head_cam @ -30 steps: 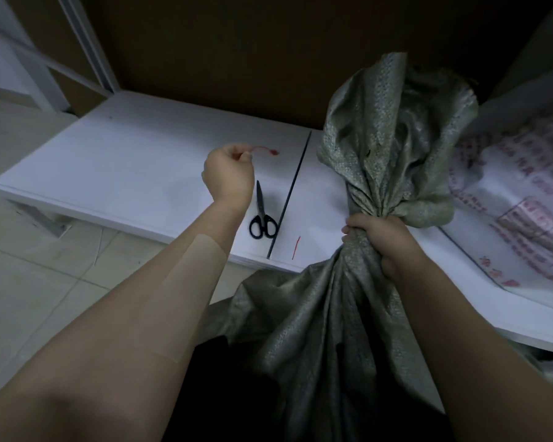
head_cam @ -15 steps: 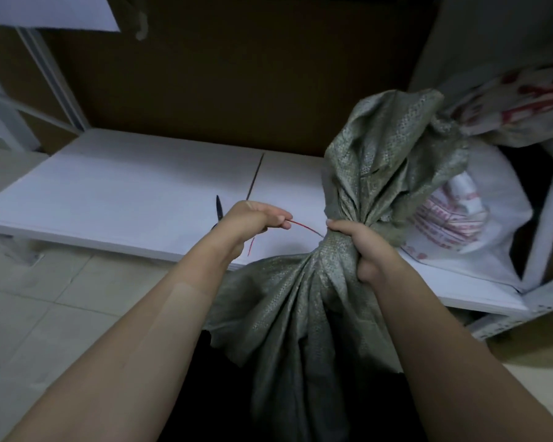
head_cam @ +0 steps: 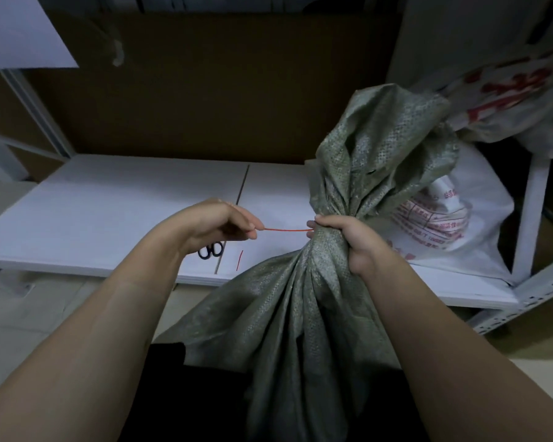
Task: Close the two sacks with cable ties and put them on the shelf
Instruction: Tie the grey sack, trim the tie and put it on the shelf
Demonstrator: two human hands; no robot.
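Against a white shelf (head_cam: 109, 199), a red cable tie (head_cam: 288, 230) is pinched in the grip of the left hand (head_cam: 211, 224); at its 3 o'clock, the green sack (head_cam: 300, 314) is clenched at the neck by the right hand (head_cam: 355, 247).

Your left hand (head_cam: 211, 223) covers the blades of the scissors (head_cam: 210, 250); only their black handles show. The cable tie (head_cam: 288, 230) vanishes at the fingers (head_cam: 324, 221) of your right hand (head_cam: 348, 240), so whether it circles the neck is unclear. The grey sack (head_cam: 300, 314) is cut off below, and the print on the white sack (head_cam: 479, 199) is too blurred to read.
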